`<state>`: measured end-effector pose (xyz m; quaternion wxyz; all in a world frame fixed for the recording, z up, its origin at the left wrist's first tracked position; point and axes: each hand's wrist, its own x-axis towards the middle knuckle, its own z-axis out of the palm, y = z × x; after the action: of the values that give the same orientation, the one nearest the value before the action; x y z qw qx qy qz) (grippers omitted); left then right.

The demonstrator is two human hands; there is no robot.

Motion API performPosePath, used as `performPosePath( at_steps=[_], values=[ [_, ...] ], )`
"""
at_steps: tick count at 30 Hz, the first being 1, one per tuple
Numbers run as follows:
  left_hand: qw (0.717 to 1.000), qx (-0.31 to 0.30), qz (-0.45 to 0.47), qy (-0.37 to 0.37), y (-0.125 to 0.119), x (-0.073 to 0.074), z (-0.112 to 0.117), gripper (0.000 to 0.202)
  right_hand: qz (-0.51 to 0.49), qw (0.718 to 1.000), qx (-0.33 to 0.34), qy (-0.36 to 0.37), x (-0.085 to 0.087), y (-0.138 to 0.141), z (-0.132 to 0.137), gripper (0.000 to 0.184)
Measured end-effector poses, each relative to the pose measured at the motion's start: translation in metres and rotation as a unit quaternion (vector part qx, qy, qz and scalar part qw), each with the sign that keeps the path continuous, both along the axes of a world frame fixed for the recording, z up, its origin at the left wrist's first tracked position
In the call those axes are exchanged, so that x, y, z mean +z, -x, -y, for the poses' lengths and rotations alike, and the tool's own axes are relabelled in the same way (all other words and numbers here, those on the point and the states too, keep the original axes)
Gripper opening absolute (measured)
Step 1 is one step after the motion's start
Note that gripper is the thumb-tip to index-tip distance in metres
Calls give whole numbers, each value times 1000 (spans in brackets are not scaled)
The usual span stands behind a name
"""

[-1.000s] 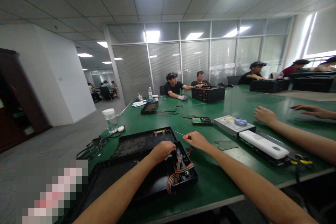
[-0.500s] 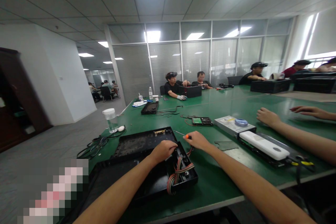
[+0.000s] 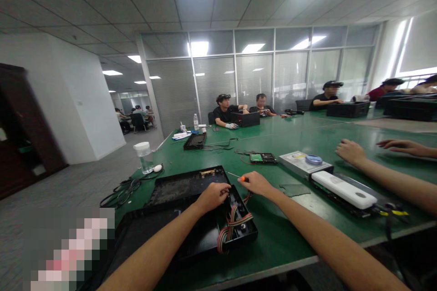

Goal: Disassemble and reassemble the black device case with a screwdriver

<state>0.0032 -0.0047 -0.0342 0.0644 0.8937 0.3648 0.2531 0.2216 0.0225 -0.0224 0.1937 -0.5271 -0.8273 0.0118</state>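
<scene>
A black metal device case (image 3: pixel 200 248) lies opened out in front of me, with striped ribbon cables (image 3: pixel 235 220) bundled along its right side. Over that side is my left hand (image 3: pixel 214 196), its fingers closed and bent down toward the inner edge; whatever they pinch is hidden. My right hand (image 3: pixel 256 183) grips a screwdriver (image 3: pixel 243 178) with an orange and dark handle. The thin shaft points left, across the corner of the black cover panel (image 3: pixel 184 185), and its tip is apart from my left fingers.
Right of me are a grey drive unit (image 3: pixel 300 163), a long white device (image 3: pixel 343 188) and a co-worker's forearms (image 3: pixel 392 177). Ahead lies a circuit board (image 3: pixel 262 158) with wires. On the left stand a clear jar (image 3: pixel 144 158) and coiled black cable (image 3: pixel 121 191). Other people sit across the table.
My left fingers have shifted slightly at the case's edge. The screwdriver and my right hand stay almost in the same place. Across the table, a co-worker's box has moved slightly left.
</scene>
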Motion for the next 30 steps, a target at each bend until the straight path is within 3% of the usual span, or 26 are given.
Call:
performPosePath(
  at_steps=[9,18,22,26,30],
  values=[
    [999,-5,33,19,0,-3,-7,17,-11,1000,8,4,-2,0,0,41],
    [999,-33,-30,10,3,0,-2,22,-67,997,49,5,-2,0,-1,41],
    [998,-35,-55,-10,3,2,0,22,-156,984,83,18,-4,-8,-9,21],
    [997,-33,-65,-30,3,2,1,21,-206,972,104,45,-4,-25,-18,28],
    [998,-25,-64,-14,5,3,1,18,-278,939,182,89,9,-37,-20,29]
  ],
)
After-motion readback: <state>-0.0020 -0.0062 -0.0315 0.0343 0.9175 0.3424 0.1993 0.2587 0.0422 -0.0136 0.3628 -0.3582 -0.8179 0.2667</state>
